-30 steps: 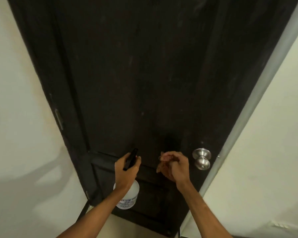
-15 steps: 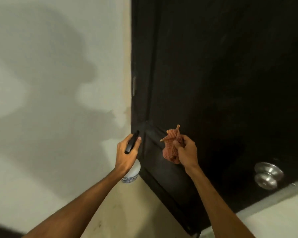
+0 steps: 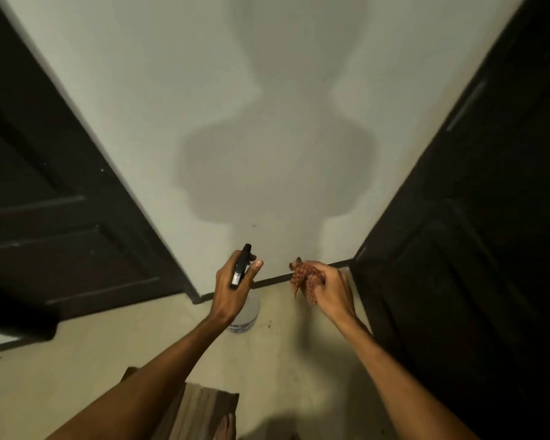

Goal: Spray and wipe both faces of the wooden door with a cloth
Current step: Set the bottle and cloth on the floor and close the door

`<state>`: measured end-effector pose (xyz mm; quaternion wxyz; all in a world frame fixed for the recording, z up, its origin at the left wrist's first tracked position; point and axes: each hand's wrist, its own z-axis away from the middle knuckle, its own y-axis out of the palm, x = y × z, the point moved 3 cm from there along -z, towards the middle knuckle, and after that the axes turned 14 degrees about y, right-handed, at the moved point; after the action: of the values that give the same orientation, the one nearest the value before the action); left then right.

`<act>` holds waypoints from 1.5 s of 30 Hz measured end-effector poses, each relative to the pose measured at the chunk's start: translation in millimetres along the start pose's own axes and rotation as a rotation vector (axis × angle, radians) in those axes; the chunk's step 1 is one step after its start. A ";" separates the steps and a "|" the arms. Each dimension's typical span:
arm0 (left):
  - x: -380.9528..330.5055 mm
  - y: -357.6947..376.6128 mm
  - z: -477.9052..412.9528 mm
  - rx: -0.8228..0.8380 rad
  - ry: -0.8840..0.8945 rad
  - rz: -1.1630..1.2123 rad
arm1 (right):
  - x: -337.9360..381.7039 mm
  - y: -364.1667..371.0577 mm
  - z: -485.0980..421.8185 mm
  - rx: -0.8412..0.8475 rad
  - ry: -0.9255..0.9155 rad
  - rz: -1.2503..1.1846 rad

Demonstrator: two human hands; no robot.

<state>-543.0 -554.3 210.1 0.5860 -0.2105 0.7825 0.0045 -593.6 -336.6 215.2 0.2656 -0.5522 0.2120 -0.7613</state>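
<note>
Dim indoor shot, warm cast. Light comes from behind the person: a big soft shadow (image 3: pixel 277 173) of head & shoulders falls on the pale wall (image 3: pixel 172 90) straight ahead, w/ fainter shadows on the floor (image 3: pixel 77 360). Left door (image 3: pixel 45 201) & right door (image 3: pixel 489 249) are near black, w/ panel detail mostly lost on the right one. Motion blur smears the right door's edge, right hand (image 3: pixel 331 287) & cloth (image 3: pixel 302 276); left hand (image 3: pixel 232 290) & spray bottle (image 3: pixel 246 312) are sharper. Wide-angle bend: door edges splay outward toward the top corners.
</note>
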 end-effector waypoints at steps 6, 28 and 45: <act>107.4 -48.6 20.7 -0.017 -0.031 -0.005 | -33.5 120.9 -32.2 0.094 0.091 0.101; 757.1 44.1 124.6 0.063 -0.192 -0.203 | -374.2 618.4 -337.0 0.090 -0.091 0.316; 784.0 30.1 154.8 0.283 -0.446 -0.250 | -387.8 645.8 -309.7 0.369 -0.012 0.319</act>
<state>-587.5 -741.7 -566.1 0.7631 -0.2151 0.5952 -0.1309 -682.4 -576.4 -558.1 0.4799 -0.4584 0.1524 -0.7323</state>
